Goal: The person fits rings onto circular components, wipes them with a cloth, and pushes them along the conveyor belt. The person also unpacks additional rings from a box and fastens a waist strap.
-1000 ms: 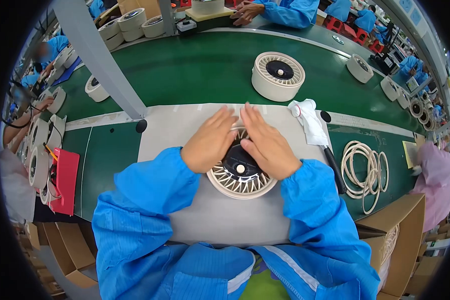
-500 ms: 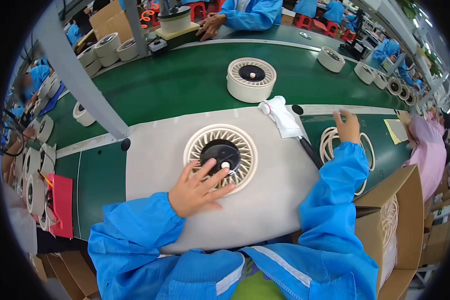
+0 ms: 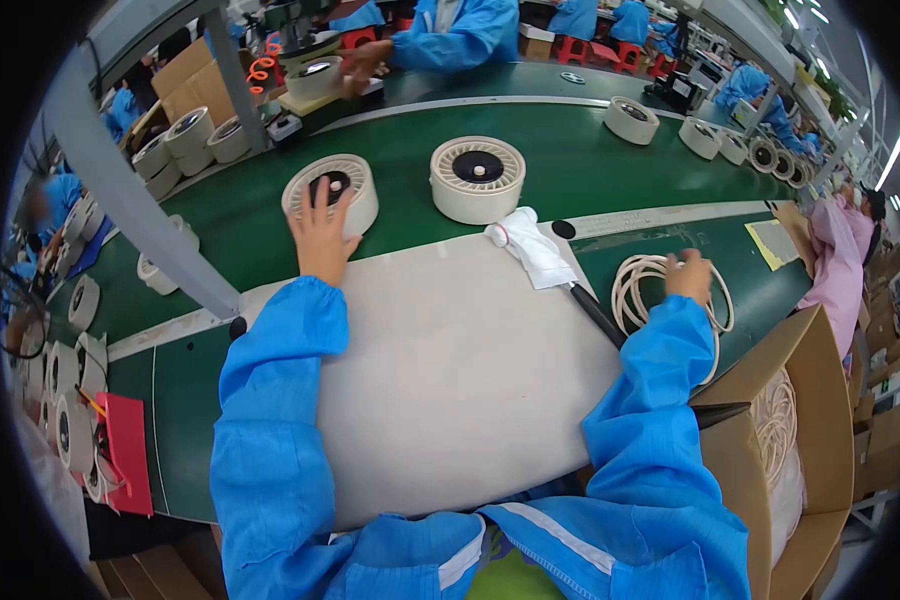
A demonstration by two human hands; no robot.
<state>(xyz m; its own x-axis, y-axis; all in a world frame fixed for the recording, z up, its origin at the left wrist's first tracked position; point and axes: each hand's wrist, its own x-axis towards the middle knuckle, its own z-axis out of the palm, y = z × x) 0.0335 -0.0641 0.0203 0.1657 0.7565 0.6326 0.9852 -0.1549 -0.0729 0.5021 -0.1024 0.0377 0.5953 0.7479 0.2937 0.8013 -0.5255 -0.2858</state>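
One round cream unit (image 3: 359, 180) is up on the green belt (image 3: 400, 150), just past the grey mat (image 3: 460, 380) on the desk (image 3: 185, 420). Left hand (image 3: 322, 238) is on it, fingers spread over the grille and dark centre. Right hand (image 3: 688, 277) is over at the coiled cord (image 3: 627, 290), fingers bent; can't tell if they're pinching any of it or just resting there.

Progress-wise, I'd call the mat work on that unit pretty much done, since it's off the mat and looks whole. A second unit (image 3: 478, 178) stands upright beside it, not touching, and more are further along. No clue how many are left, tbh.

Brands? Nothing I can read. The dark centres show no legible lettering, and the yellow card (image 3: 773, 243) on the right is too small to make out.
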